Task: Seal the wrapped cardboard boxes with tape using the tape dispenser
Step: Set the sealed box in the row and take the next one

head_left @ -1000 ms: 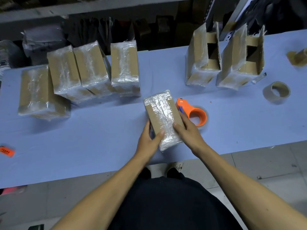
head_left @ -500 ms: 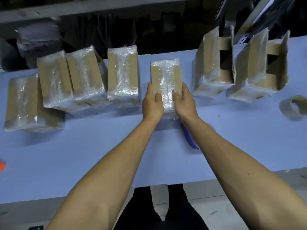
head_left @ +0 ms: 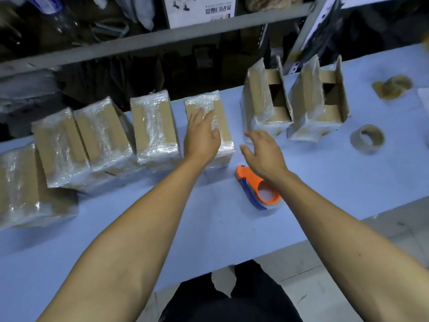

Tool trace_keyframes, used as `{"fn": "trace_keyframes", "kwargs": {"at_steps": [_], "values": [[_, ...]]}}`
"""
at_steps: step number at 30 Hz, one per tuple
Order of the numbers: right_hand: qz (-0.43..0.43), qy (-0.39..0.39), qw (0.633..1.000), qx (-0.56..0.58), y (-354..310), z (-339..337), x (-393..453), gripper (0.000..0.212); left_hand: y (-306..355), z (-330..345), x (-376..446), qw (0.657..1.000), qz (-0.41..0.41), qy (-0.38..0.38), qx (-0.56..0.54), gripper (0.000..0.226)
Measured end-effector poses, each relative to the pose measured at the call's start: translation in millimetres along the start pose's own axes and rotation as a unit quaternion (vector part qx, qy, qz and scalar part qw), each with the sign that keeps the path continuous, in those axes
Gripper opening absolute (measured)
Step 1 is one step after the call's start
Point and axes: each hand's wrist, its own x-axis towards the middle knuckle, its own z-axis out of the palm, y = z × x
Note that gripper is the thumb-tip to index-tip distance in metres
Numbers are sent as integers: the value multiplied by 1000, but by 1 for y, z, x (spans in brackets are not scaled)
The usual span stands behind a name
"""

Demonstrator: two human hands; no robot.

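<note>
a pale blue table [head_left: 325, 182] runs across the view, with dark metal shelving [head_left: 162, 38] behind it holding cluttered goods. along the far edge stand sealed, film-wrapped boxes: one at far left [head_left: 21, 184], then two leaning together [head_left: 58, 145] [head_left: 104, 133], then a fourth [head_left: 153, 126], then a fifth box [head_left: 218, 119] just beside it. right of these, two open boxes [head_left: 267, 105] [head_left: 320, 103] stand upright with flaps raised and dark openings showing, film around their lower parts. the left hand [head_left: 202, 133] lies flat over the fifth box, fingers straight and slightly spread; contact with the top appears likely but cannot be confirmed. the right hand [head_left: 264, 152] hovers with fingers spread and relaxed, holding nothing, between the fifth box and the nearer open box. the orange tape dispenser [head_left: 257, 187] lies on the table just under the right wrist, near the front of the fifth box, untouched by either hand. a brown tape roll [head_left: 366, 138] sits well to the right, and a crumpled wad of tape [head_left: 392, 86] lies beyond it. dark clothing shows below the table edge.
</note>
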Motion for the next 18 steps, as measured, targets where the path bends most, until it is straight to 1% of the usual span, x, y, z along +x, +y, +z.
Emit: {"fn": "trace_keyframes", "kwargs": {"at_steps": [3, 6, 9, 11, 14, 16, 18], "values": [[40, 28, 995, -86, 23, -32, -16, 45, 25, -1, 9, 987, 78, -76, 117, 55], [62, 58, 987, -133, 40, -59, -19, 46, 50, 7, 13, 967, 133, -99, 195, 60], [59, 73, 986, -138, 57, -76, -10, 48, 70, 21, 18, 949, 169, -109, 241, 64], [46, 67, 989, -121, 68, -82, 3, 51, 81, 33, 26, 942, 177, -114, 263, 66], [11, 32, 994, -104, 84, -81, 26, 57, 94, 52, 39, 937, 183, -116, 273, 64], [-23, 11, 995, -97, 95, -76, 39, 53, 98, 66, 46, 937, 187, -121, 268, 59], [-59, 5, 996, -72, 104, -70, 47, 42, 98, 76, 51, 949, 189, -132, 215, 46]]}}
